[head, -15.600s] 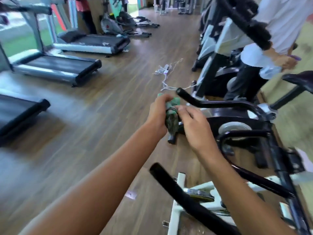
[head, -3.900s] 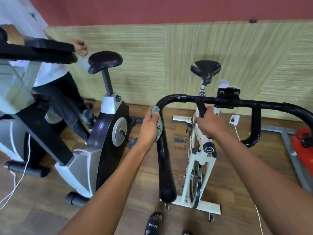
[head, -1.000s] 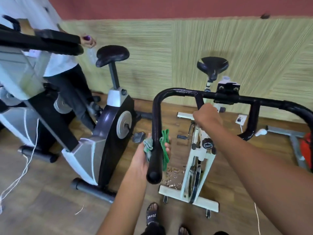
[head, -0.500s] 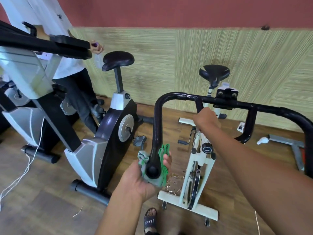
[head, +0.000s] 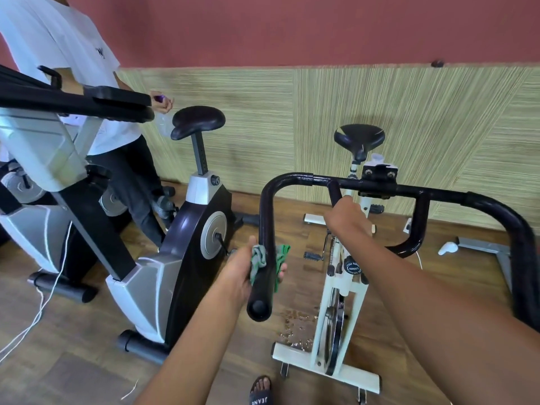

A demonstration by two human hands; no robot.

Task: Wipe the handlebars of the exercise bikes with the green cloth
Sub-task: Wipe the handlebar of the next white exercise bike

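Left hand (head: 240, 275) curled in grip, right hand (head: 347, 219) clenched, 2 arms extended forward

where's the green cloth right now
In the head view, the green cloth is wrapped round the left arm of the handlebar, near its end, gripped by the left hand.

Open air lies between the left grip (head: 266, 223) and the black bike (head: 190, 258) beside it. Right of it, the inner bar (head: 334, 188), held by the right hand (head: 347, 219), and the cream frame (head: 340, 276) narrow the gap.
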